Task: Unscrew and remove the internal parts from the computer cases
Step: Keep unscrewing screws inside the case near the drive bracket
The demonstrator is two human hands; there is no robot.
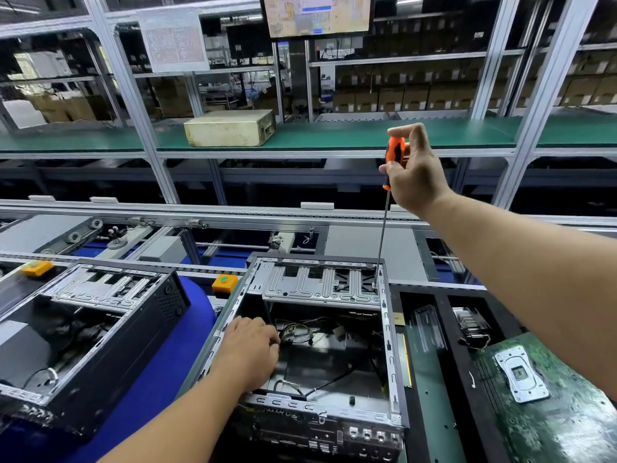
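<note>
A second opened case [86, 332] is seen at the bench's left edge. The left hand [248, 350] is laid, fingers relaxed, on the central computer case [320, 339] at its left wall. The right hand [412, 172] is clamped on an orange-handled screwdriver [394, 155], held upright, its tip apparently seated at the case's far right corner. A bare motherboard [547, 396] lies at the right edge

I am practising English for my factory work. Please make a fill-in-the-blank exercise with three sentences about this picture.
1. The right hand holds a screwdriver with an orange and ____ handle.
2. The left hand rests on the ____ computer case, near its loose wires.
3. A green circuit board lies to the ____ of that case.

Missing words: black; open; right
</note>
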